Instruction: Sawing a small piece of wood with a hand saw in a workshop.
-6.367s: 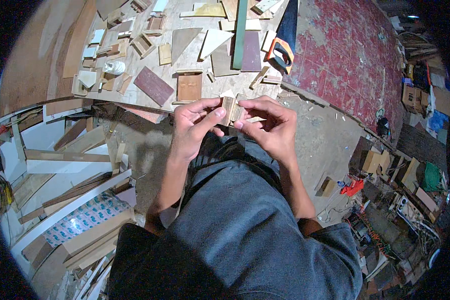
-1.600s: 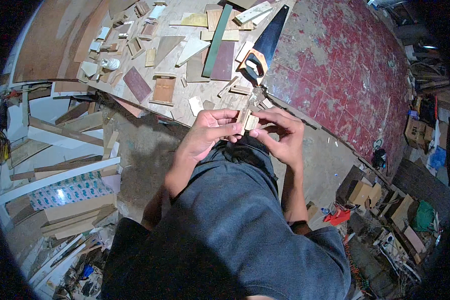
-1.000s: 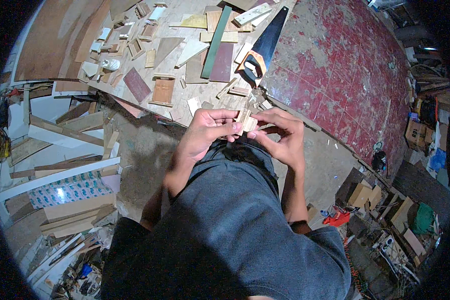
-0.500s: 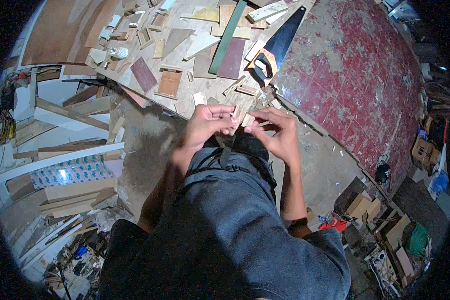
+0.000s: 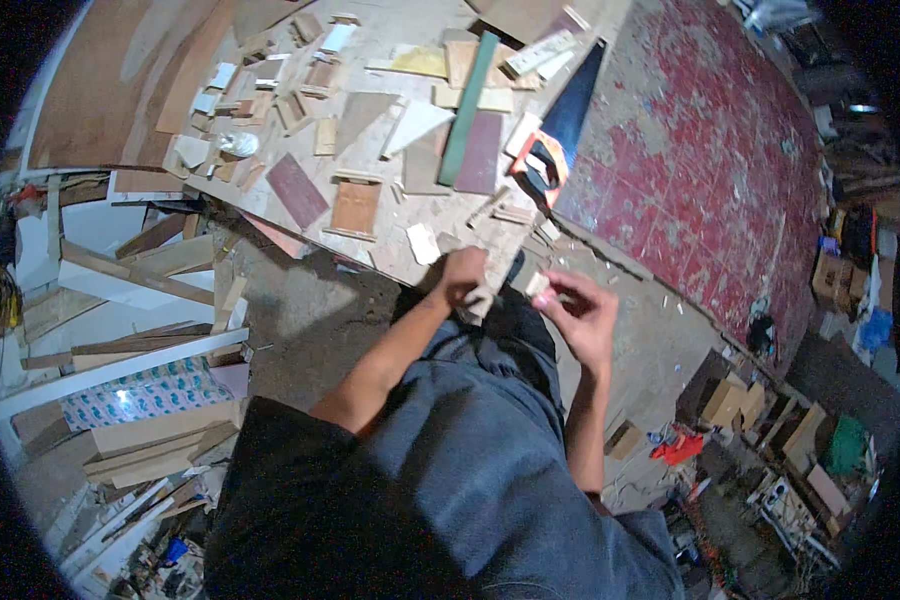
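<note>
My left hand [image 5: 462, 274] is closed around a small pale piece of wood [image 5: 479, 297] at the near edge of the plywood board [image 5: 390, 60]. My right hand [image 5: 582, 318] pinches another small light wooden piece [image 5: 540, 285] between its fingertips, a short way to the right. The two hands are a little apart, above my knees. A hand saw [image 5: 560, 135] with an orange and black handle lies on the board just beyond them.
Several wood offcuts, a green strip [image 5: 468, 105] and a brown framed panel [image 5: 354, 206] lie scattered on the board. A red patterned floor [image 5: 710, 150] spreads to the right. Planks and white boards [image 5: 120, 330] are stacked at left. Boxes and clutter sit at lower right.
My hands were together over one small wooden piece; they have now come apart, each with a small piece. The view has shifted and the left hand has moved toward the board's edge.
</note>
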Motion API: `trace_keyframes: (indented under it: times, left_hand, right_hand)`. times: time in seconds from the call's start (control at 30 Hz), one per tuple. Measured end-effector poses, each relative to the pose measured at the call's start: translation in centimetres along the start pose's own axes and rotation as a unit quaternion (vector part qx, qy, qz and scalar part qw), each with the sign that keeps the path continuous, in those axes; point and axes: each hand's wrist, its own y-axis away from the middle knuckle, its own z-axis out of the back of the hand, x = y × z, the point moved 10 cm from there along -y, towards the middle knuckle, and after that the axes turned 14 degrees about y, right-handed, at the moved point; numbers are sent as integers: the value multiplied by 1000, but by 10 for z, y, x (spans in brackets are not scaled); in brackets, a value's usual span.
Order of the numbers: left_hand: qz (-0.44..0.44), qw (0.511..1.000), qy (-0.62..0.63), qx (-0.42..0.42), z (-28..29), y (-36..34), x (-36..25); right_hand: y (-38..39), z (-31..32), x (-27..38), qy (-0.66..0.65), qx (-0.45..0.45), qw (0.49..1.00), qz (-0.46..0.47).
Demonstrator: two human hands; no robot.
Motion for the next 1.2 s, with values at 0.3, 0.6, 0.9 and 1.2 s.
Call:
trace_keyframes:
  times: [0.3, 0.6, 0.9, 1.2]
  left_hand:
    - [-142, 969, 177, -100, 82, 41, -33]
    - [41, 699, 710, 76, 237, 137, -34]
    - [16, 536, 844, -17, 302, 202, 42]
    - [-66, 450, 845, -282, 367, 306, 141]
  right_hand:
    - [0, -79, 15, -31, -3, 999, -42]
    - [-30, -183, 63, -8, 16, 1000, 0]
    - [-63, -315, 149, 103, 176, 973, 110]
    - [-221, -472, 213, 247, 191, 921, 234]
